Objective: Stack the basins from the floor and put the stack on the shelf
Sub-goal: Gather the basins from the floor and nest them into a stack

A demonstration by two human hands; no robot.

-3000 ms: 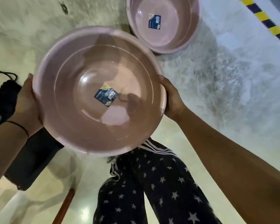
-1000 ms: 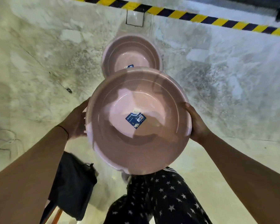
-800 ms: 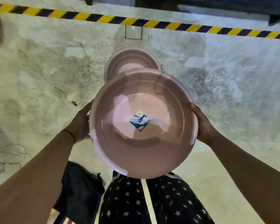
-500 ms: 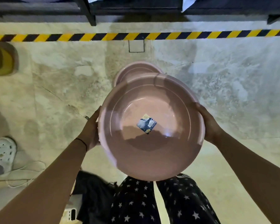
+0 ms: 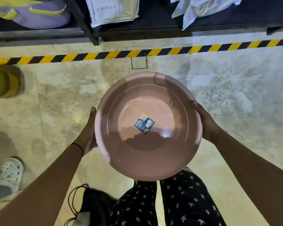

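Pale, mottled stone floor [image 5: 235,98], glossy, crossed near the top by a yellow-and-black striped hazard tape [image 5: 104,55]; beyond the tape stands a dark metal shelf [image 5: 88,25], its lowest level carrying a purple and yellow-green plastic item [image 5: 39,13] on the left and white plastic-wrapped packages [image 5: 113,10] to the right. Round pink plastic basin [image 5: 148,126], mouth up, is held in the air above the floor, in front of the shelf and short of the tape. A small dark blue label [image 5: 144,123] sits at the centre of its bottom. Left hand [image 5: 88,132] lies flat against the basin's left outer wall, fingers together and pointing away from the body; right hand [image 5: 204,123] is curved around the right rim, thumb on the edge. Thin black band on the left wrist. Below the basin: dark trousers with white stars [image 5: 170,201]. A black drawstring bag [image 5: 95,204] lies at lower left; a white perforated clog [image 5: 11,172] at the left edge.
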